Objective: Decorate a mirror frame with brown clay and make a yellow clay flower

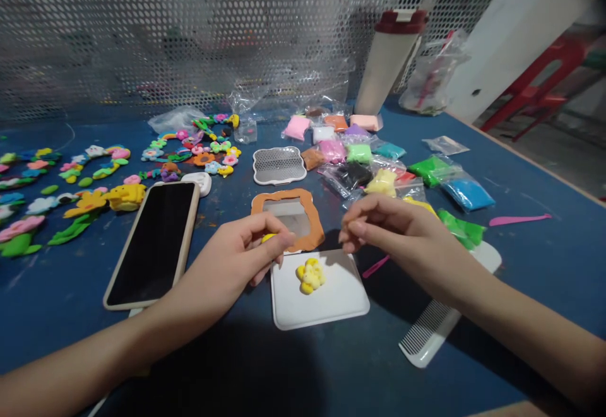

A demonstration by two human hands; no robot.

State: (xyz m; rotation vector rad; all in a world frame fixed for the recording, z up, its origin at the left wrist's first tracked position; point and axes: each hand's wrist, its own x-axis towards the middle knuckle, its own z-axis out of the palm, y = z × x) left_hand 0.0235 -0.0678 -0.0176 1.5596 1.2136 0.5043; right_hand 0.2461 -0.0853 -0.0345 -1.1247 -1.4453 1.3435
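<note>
My left hand (pixel 250 250) is closed in a pinch on a small piece of yellow clay (pixel 267 238), which shows between its fingers. To the right, my right hand (pixel 388 228) is held with thumb and fingertips together; whatever may be between them is too small to make out. Below and between both hands lies a white board (pixel 322 310) bearing a yellow clay figure (pixel 311 276) made of rounded lumps. Just behind it, an opened mirror frame (pixel 310 218) has brown-orange clay around its edge, partly covered by my left hand.
A phone (pixel 154 243) lies at left, near colourful clay pieces (pixel 89 202). Bagged clay (pixel 360 153), a small mirror (pixel 279 165) and a tumbler (pixel 388 64) stand or lie behind. A white comb (pixel 430 332) and pink tool (pixel 519 219) are at right.
</note>
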